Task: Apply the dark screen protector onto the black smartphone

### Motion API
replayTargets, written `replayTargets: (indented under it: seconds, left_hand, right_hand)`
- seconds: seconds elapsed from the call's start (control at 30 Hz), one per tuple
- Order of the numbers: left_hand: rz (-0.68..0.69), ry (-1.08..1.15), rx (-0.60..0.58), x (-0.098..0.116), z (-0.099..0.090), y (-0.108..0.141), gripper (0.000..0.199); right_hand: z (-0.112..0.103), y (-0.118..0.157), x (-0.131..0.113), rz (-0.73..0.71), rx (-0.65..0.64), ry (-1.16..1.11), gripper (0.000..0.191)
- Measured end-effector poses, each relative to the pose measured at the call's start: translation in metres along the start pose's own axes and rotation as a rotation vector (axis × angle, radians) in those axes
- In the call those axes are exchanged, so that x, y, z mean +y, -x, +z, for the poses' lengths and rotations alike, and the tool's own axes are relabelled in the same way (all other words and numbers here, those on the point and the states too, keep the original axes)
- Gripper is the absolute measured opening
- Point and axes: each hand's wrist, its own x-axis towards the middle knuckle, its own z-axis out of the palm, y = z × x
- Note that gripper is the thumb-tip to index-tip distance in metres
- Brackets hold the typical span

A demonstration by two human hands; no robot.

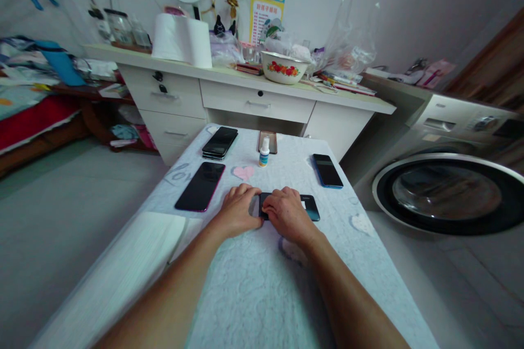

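A dark smartphone [311, 208] lies flat and crosswise on the cloth-covered table [262, 294], its right end showing past my hands. My left hand [241, 210] grips the phone's left end, with the thumb at the near edge and the fingers at the far edge. Over the phone's middle, my right hand [287, 212] is closed with curled fingertips pressed down on its surface. Whatever those fingertips may hold is hidden. A small white patch shows on the phone beside the right hand. Beyond the hands stands a small white spray bottle [264, 154] with a blue label.
A large phone [201, 186] and a stack of phones [220, 143] lie on the left. Another phone [327, 170] is at the right, and a shallow tray [268, 142] sits behind the bottle. White paper [135, 251] covers the near left. A washing machine [450, 136] stands right.
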Motion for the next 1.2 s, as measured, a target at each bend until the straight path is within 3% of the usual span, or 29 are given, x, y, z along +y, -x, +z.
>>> replayTargets:
  seconds: [0.57, 1.2]
  left_hand:
    - [0.007, 0.001, -0.005, -0.003, 0.001, 0.0, 0.061]
    - [-0.016, 0.016, -0.02, -0.001, 0.0, 0.0, 0.064]
  right_hand:
    - [-0.011, 0.006, 0.012, 0.082, -0.059, 0.057, 0.013]
    - [-0.003, 0.005, 0.001, -0.008, -0.05, -0.03, 0.013]
